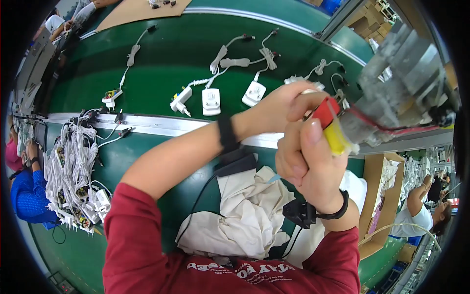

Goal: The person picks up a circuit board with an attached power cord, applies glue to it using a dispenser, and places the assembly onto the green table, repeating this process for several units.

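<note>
My right hand (313, 159) is closed, fingers curled, with the thumb against a small red and yellow piece (335, 136) whose kind I cannot make out. Just beyond it, my left hand (298, 101) has its fingers bent near the red part. What those fingers hold, if anything, is hidden. Both hands are raised at the front of a grey machine (396, 83), which looks blurred and has red and dark leads. On the green conveyor belt (161, 59) past my left forearm lie white plug adapters (211, 101) with bundled white cords.
A heap of white corded adapters (73, 171) lies on the left, some with exposed circuit boards. Crumpled off-white cloth (245, 215) sits before me. To the right stands a cardboard box (374, 196) with white items. A metal rail (161, 125) edges the belt. Other people work on both sides.
</note>
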`<state>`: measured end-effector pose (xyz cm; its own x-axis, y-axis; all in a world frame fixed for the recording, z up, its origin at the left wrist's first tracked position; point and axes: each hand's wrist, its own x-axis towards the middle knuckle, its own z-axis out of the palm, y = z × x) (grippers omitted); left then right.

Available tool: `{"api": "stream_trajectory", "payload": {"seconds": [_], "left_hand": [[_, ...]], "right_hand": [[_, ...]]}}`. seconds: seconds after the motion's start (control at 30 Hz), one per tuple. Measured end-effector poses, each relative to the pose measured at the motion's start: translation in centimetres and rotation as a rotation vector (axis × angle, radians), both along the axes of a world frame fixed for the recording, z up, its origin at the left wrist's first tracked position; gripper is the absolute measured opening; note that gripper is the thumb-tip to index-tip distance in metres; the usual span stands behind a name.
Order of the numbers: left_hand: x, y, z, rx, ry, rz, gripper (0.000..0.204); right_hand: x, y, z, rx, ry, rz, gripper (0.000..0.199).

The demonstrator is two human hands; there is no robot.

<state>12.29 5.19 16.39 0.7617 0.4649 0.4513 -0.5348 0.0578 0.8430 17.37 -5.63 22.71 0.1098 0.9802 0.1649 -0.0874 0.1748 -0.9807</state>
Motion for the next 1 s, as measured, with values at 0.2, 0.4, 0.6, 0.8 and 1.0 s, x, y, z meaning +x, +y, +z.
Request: {"api": "stream_trajectory", "payload": {"seconds": [0.2,0.4,0.6,0.8,1.0], "left_hand": [[6.1,0.8,2.4,0.292,-0.560,-0.187,0.027],[11.7,-0.4,-0.1,0.534,-1.599,-0.725,0.030],[12.1,-0.1,0.2,0.198,-2.434,-1.298,0.032],[8.1,0.8,0.8,-0.781,-3.288,-1.942,0.033],[-0.4,1.9,2.8,-3.044,-2.833,-2.133,0.033]], "right_hand": [[-1.9,-0.9,2.7,-0.080,0.251,-0.037,0.025],[-1.1,-1.1,3.8,-0.050,0.244,-0.045,0.017],[-0.6,-1.6,4.5,-0.024,0.240,-0.044,0.018],[-0.6,-1.7,5.0,-0.043,0.197,-0.039,0.021],[-0.1,-1.5,5.0,-0.032,0.205,-0.025,0.024]]}}
